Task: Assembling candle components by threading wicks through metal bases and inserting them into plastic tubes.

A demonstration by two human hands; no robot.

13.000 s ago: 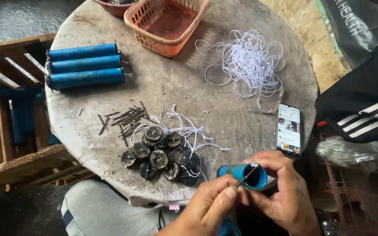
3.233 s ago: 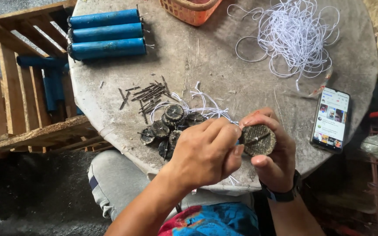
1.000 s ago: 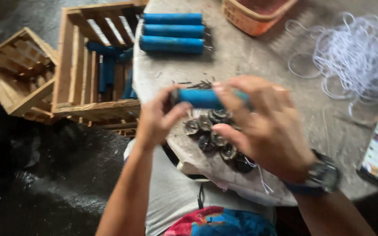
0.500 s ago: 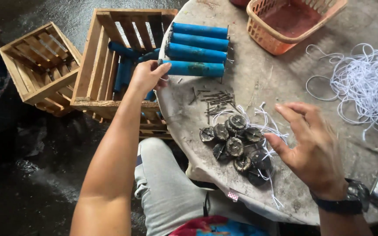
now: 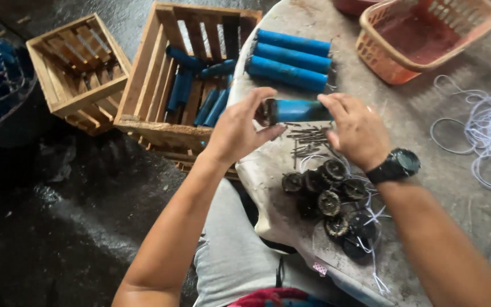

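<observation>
Here, both hands — left (image 5: 240, 128), right (image 5: 356, 128) — pinching the blue tube (image 5: 299, 111) by its ends above the counter (image 5: 427, 142); best kept level, clear of the nails (image 5: 308, 136).

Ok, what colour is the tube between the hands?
Blue, with a dark end cap; the tube shows clearly in the head view.
</observation>
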